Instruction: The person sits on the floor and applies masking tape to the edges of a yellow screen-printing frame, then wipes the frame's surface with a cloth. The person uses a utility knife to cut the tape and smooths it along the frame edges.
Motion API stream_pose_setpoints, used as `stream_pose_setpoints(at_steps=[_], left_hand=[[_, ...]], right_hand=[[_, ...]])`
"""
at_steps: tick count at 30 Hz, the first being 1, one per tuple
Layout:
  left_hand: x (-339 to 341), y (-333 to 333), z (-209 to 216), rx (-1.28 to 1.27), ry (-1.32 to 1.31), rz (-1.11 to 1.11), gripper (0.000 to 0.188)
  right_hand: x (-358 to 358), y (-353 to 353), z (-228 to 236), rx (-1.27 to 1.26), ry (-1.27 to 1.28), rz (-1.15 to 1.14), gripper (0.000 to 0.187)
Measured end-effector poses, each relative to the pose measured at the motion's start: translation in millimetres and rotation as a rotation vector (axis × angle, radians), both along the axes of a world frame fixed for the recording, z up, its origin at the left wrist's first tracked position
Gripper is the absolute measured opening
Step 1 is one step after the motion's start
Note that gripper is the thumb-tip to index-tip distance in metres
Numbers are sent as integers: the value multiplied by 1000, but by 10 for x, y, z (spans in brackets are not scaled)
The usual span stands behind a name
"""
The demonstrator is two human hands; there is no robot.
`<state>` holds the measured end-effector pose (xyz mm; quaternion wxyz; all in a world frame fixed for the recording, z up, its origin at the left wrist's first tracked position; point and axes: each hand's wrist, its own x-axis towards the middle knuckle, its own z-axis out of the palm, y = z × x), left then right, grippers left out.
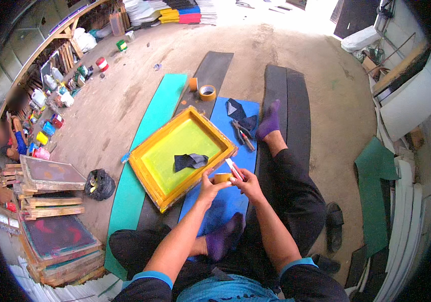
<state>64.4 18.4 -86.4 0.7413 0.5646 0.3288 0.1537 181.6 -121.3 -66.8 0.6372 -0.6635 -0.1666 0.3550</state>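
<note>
My left hand point(210, 189) grips a roll of tan tape point(221, 177) close to the near right corner of a wooden screen frame. In my right hand point(248, 185) is a red-and-white tool, seemingly a cutter knife point(234, 170), held against the tape. The frame point(162, 199) has yellow-stained wood and yellow-green mesh, and it lies tilted across the mats. A crumpled dark cloth point(191, 161) rests on the mesh. Beyond my right hand, pliers point(237, 130) and a red-handled tool point(246, 139) lie on the blue mat point(225, 138) beside dark cloth pieces point(245, 121).
Two more tape rolls, one lying flat point(207, 92), are past the frame. Green point(150, 133) and black point(298, 121) mats run lengthwise. Stacked screens point(56, 231) and a black plastic bag point(99, 184) stand left, slippers point(334, 226) right. Another person point(18, 136) is at far left.
</note>
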Motion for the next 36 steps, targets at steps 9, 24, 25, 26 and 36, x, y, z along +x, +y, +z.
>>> stream_pose_setpoints(at_steps=[9, 24, 25, 26, 36], left_hand=[[-322, 391, -547, 898, 305, 45, 94], [-1623, 957, -316, 1336, 624, -181, 43], [-1640, 955, -344, 1328, 616, -178, 43], [-1643, 962, -379, 1345, 595, -149, 43], [-1488, 630, -473, 1245, 495, -110, 48]], right_hand=[[692, 666, -171, -314, -709, -337, 36], [1493, 1169, -712, -662, -1033, -384, 48], [1388, 1185, -690, -701, -1127, -428, 49], [1284, 1234, -647, -652, -1199, -462, 52], [163, 1909, -692, -514, -1211, 200, 34]])
